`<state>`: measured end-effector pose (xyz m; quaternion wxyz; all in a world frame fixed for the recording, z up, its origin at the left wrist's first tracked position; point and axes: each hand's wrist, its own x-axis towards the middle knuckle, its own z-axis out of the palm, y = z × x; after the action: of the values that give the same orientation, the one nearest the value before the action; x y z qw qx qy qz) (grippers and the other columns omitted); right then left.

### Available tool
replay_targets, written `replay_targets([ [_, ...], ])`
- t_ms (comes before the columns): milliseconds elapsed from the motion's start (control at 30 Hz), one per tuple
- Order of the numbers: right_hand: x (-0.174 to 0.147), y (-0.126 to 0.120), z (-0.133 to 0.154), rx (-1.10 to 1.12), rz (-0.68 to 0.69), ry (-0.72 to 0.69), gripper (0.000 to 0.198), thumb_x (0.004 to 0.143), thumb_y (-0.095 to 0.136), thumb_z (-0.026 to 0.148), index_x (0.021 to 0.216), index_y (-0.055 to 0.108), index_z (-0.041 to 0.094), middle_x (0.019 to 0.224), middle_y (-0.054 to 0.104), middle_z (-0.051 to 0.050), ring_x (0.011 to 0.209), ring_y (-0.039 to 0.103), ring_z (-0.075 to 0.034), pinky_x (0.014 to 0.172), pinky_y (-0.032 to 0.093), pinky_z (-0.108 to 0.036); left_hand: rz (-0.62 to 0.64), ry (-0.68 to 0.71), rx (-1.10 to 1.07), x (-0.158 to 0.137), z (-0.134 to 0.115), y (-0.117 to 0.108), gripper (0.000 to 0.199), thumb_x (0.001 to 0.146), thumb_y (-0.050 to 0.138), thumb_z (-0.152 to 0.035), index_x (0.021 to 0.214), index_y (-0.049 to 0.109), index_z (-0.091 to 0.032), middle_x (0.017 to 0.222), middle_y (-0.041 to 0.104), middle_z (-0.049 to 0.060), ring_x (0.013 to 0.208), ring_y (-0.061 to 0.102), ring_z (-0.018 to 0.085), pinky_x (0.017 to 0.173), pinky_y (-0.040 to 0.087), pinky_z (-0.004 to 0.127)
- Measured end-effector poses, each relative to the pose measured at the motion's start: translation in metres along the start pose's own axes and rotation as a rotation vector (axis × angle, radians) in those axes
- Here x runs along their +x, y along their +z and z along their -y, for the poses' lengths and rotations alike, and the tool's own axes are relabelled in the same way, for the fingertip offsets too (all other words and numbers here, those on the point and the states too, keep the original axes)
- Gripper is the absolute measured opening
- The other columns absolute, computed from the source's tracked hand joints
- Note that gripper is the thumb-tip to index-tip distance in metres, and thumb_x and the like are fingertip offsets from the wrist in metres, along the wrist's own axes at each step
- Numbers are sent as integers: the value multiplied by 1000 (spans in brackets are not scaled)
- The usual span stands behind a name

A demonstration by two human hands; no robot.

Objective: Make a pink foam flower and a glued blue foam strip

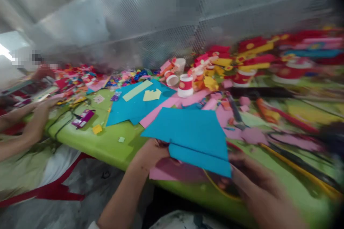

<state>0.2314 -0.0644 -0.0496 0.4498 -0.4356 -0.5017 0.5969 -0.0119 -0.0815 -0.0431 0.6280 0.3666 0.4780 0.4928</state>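
A blue sheet of craft foam or paper point(193, 125), creased or slit near its front edge, is held up between my hands over the green table. My left hand point(154, 154) pinches its near left edge. At the lower right corner, my right hand point(255, 182) grips the same sheet, its fingers partly hidden and blurred. Beneath the sheet, a pink piece point(174, 171) lies at the table's front edge. A thin yellow curved line runs below the right hand; I cannot make out what it is.
Another blue sheet point(120, 109) bears pale yellow scraps. Red-and-white cups point(185, 86) with colourful cutouts line the back. Tools with dark and yellow handles point(298, 164) lie at right. A purple box with a cord point(83, 118) lies left, near a co-worker's arms point(34, 125).
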Motion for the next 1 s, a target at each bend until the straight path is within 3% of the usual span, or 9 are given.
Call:
replay_targets([
  [100,-1,-1,2,190,135,8,22,78,82,44,91,75,28,72,67,-2,58,64,-17,54,56,-28,-22,-23,34,-1,-5,1,39,59,94,-28,92,82,-11,78,80,11,67,76,25,69,64,35],
  [267,-1,0,7,309,206,-26,12,85,79,35,95,77,28,73,70,1,60,65,-11,59,56,-21,-57,-47,20,-2,-10,3,33,55,94,-24,83,81,-13,77,80,10,65,77,26,65,65,34],
  [533,-2,2,8,395,143,23,12,90,73,36,98,80,31,76,71,1,62,66,-11,54,58,-20,-187,-80,-81,-5,-22,8,32,41,97,-18,65,75,-15,53,71,2,41,65,17,40,56,21],
  [800,-3,0,5,355,182,-27,14,95,69,35,101,79,29,79,70,1,66,66,-9,59,59,-19,-225,-109,-56,-3,-24,9,31,40,94,-16,63,73,-13,48,68,3,39,64,16,41,56,22],
  [1000,-3,2,9,386,206,-36,8,94,70,32,98,77,28,74,68,4,62,66,-7,58,57,-17,-226,-110,57,-6,-27,15,34,42,94,-24,67,76,-12,46,66,4,48,70,23,45,59,26],
])
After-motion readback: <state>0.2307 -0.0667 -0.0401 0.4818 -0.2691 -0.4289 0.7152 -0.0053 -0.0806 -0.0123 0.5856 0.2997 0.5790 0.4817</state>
